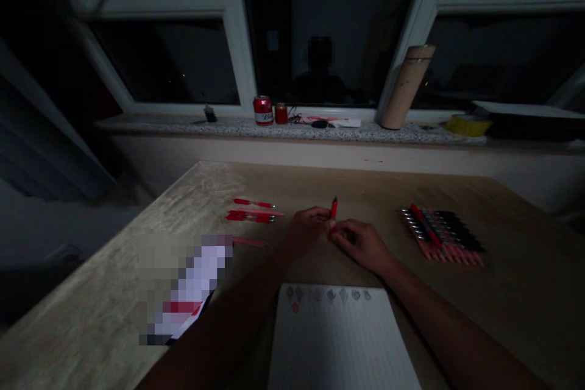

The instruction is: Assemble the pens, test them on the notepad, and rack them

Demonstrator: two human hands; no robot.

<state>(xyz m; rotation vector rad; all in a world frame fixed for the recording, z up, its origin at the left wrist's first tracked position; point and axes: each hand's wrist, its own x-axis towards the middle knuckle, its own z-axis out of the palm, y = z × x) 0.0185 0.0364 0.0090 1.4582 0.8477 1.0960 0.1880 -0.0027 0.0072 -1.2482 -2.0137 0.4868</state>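
In the head view, a red pen [334, 209] stands upright between my hands, dark tip upward. My left hand [311, 223] pinches it from the left side. The fingers of my right hand [363, 242] are closed at the pen's lower end. Just below my hands lies a lined notepad [342, 341], with a row of dark scribbles and one red scribble along its top. Left of my hands are several red pens [250, 217] and a pinkish pencil or pen [250, 242]. To the right, many pens and pencils [445, 237] lie side by side, a red pen [425, 225] across them.
A blurred-out phone-like object [196, 286] lies on the table [100, 292] at left. On the windowsill [173, 126] behind stand a red can [263, 111], a small red jar [281, 114], a tall tan bottle [408, 88] and a yellow tape roll [467, 125].
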